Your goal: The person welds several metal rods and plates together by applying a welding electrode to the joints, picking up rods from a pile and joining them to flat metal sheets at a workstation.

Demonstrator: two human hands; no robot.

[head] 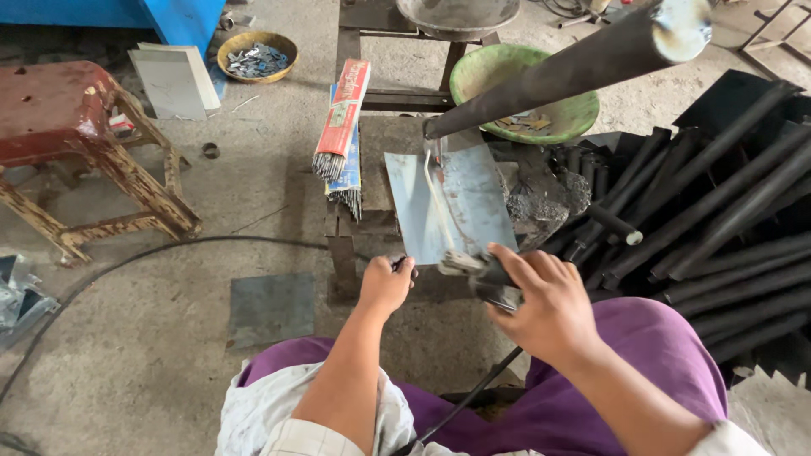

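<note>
Head view, electrode holder (486, 274) under right fingers (528, 270)

left hand (386, 284): closed round something dark; only a tip shows at the knuckles, too little to tell what.
right hand (549, 308): covers most of the dark tool handle (497, 287), so its shape stays unclear.
cable (460, 404): slips out of sight between the knees.
long pipe (583, 63): near end blurred, cut by the top edge.
yellow bowl (257, 56): small metal bits, too small to tell.
black tubes (726, 245): run off the right edge.
</note>
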